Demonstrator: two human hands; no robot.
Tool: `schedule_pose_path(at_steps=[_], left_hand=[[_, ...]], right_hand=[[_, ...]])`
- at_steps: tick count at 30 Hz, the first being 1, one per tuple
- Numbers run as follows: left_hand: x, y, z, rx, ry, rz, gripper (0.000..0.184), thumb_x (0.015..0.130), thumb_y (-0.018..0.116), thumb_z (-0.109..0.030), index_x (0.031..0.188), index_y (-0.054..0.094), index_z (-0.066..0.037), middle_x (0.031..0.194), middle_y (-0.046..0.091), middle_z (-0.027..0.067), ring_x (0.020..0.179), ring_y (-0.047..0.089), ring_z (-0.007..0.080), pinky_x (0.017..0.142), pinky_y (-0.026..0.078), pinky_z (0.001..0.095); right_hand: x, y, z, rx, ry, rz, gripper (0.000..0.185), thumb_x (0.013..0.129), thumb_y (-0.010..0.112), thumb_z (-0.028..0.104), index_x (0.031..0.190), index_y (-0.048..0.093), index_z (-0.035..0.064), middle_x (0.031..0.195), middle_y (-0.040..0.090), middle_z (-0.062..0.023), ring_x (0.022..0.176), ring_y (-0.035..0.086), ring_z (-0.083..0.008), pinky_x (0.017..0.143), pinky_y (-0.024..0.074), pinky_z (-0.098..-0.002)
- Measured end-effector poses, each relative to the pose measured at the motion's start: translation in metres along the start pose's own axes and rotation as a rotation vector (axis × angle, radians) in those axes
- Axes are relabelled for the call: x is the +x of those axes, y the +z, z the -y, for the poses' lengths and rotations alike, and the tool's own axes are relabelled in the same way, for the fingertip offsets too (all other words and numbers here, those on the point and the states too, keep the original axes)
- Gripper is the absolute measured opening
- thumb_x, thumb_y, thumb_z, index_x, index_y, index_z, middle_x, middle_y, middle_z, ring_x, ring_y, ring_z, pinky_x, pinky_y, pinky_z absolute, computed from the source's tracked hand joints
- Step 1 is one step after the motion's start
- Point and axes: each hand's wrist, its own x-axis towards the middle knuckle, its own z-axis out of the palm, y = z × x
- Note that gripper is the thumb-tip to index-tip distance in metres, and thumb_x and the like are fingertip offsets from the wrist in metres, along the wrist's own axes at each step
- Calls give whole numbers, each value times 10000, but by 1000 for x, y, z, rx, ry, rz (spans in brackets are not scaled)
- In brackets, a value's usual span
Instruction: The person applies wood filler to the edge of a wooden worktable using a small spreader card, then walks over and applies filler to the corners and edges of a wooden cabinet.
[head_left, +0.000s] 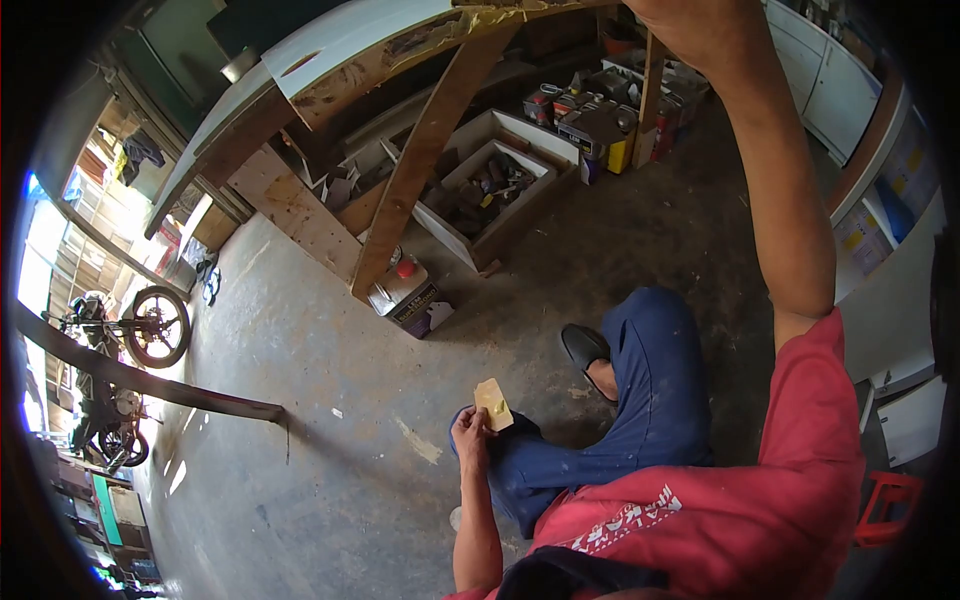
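Note:
My left hand (472, 435) is closed on a small tan card-like piece (493, 404) above my knee, at the lower middle of the view. A yellowish dab shows on the piece. At the top edge, my right hand (690, 22) is raised beside the edge of a wooden workbench (375, 70); its fingers are cut off by the frame, so what they hold or touch is hidden. Yellowish material lies along that bench edge near my right hand.
Under the bench stand a slanted wooden brace (425, 160), a box of tools (490, 190) and a labelled carton (412, 300). A motorcycle (115, 370) stands at the left, near a dark post (200, 398). A red stool (888, 505) is at the right.

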Motion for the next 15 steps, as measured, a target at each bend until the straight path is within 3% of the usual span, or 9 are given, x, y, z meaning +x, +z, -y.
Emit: schedule_pose_path(at_steps=[6,15], left_hand=[[1,1,0,13,1,7,217,962,641,-175,1024,637,33,741,631,30,532,563,86,504,509,228],[2,1,0,6,-4,0,207,962,638,-168,1016,639,31,770,635,37,541,570,92,502,512,228]], right_hand=[[1,2,2,-76,-122,1,93,883,708,26,965,749,45,867,734,-26,791,664,-75,699,536,-221],[13,-3,-12,95,-219,154,150,877,656,-74,947,744,26,885,730,-49,847,687,-110,768,572,-251]])
